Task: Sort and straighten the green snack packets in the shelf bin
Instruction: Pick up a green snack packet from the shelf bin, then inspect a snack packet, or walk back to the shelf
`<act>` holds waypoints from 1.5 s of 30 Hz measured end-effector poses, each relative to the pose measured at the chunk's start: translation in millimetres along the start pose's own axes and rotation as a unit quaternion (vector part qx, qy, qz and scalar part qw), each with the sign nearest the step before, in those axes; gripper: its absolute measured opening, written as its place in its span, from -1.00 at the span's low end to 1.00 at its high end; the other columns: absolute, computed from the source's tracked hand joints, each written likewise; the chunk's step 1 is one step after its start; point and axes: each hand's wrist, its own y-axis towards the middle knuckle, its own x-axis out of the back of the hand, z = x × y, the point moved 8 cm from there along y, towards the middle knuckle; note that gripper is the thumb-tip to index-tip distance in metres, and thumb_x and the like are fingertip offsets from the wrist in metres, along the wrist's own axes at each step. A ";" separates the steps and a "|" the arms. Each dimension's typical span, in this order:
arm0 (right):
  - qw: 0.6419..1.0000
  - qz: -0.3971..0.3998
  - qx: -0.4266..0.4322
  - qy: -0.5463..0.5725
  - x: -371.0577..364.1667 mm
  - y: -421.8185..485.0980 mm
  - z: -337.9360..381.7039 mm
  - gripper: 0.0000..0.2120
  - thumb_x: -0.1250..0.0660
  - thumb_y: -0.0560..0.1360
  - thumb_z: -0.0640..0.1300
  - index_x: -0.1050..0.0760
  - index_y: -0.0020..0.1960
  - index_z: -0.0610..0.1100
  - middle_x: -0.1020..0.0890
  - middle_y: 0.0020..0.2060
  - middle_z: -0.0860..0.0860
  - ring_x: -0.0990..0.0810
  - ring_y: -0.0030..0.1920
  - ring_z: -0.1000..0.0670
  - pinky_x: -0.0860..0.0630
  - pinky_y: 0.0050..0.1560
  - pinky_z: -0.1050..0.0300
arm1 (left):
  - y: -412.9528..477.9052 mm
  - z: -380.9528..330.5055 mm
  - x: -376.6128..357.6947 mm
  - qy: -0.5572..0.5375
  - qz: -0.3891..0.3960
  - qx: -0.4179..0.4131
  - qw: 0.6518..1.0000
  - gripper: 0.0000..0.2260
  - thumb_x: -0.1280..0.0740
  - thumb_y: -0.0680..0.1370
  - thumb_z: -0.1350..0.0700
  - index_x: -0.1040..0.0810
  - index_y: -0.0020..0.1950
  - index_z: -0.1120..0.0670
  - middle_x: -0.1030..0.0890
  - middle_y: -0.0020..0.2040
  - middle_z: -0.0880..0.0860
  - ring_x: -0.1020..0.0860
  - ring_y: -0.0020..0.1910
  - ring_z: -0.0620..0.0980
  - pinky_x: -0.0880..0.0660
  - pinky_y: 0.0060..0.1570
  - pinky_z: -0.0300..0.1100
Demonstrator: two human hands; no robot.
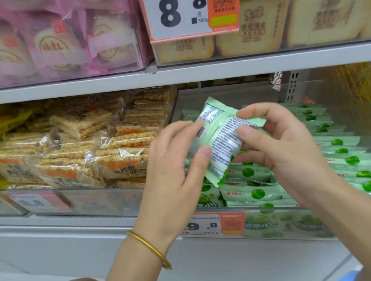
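Both hands on one green packet (220, 135), held up just above the bin, back side w/ printed text facing the camera. Left hand (173, 165) grip: closed, thumb pressed on the packet's face near its lower left, fingers wrapped behind. Right hand (282, 143) grip: closed too, thumb and forefinger pinching the right-hand crimped edge, other fingers curled under. Packet tilted, one sealed end up-left, other down toward the bin; looks like it's being turned so the front faces same way as the rest, prob. why two hands are used. Gold bangle (151, 250) on left wrist. Below: clear shelf bin (286, 223) w/ green packets (349, 160). Right side stands in a tidy overlapped row, green dots showing; front-left ones under the hands lie looser, mixed angles. So approx. half sorted, loose patch left. Price tag (212, 226) clipped on bin front, partly hidden by left wrist. Next bin left: rice cracker packs (100, 152), jumbled, not part of the job. Shelf above: pink buns (46, 40) and toast-slice packs (281, 17).
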 end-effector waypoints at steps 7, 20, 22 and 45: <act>0.997 0.068 0.032 0.020 -11.3 -2.5 8.2 -0.69 -0.30 0.37 -0.28 -0.54 0.08 -0.04 -0.52 0.00 -0.14 -0.66 -0.15 -0.12 -0.60 -0.16 0.05 | -2.5 0.8 -2.8 0.046 0.027 0.002 0.999 -0.37 -0.39 0.43 -0.11 -0.31 0.45 0.01 -0.34 0.24 -0.13 -0.29 0.23 -0.31 -0.18 0.23 -0.54; 0.989 0.053 0.065 -0.123 -7.4 -0.3 13.8 -0.77 -0.47 0.30 -0.10 -0.56 -0.07 0.04 -0.65 -0.20 0.13 -0.60 -0.18 0.17 -0.53 -0.13 0.29 | -7.1 -0.2 27.2 -0.026 -0.010 -0.028 0.999 -0.47 -0.38 0.47 -0.02 -0.31 0.41 -0.05 -0.46 0.27 -0.14 -0.44 0.22 -0.23 -0.37 0.21 -0.34; 0.981 0.053 0.049 -0.178 -8.9 -1.9 10.2 -0.80 -0.46 0.33 -0.11 -0.55 -0.07 0.04 -0.66 -0.21 0.13 -0.59 -0.23 0.21 -0.49 -0.20 0.35 | -7.0 0.2 39.4 0.002 -0.049 -0.054 0.997 -0.54 -0.27 0.51 0.00 -0.34 0.40 0.02 -0.46 0.27 -0.08 -0.46 0.20 -0.15 -0.41 0.21 -0.15; 0.767 0.205 0.185 -0.579 -66.2 -17.4 -25.1 -0.74 -0.25 0.38 0.21 -0.63 -0.27 0.11 -0.43 -0.25 0.13 -0.28 -0.17 0.06 -0.28 -0.16 0.07 | -16.1 7.2 20.6 0.210 -0.020 -0.177 0.961 -0.87 -0.31 0.51 0.16 -0.65 -0.06 0.13 -0.59 0.17 0.06 -0.44 0.24 0.08 -0.39 0.22 0.05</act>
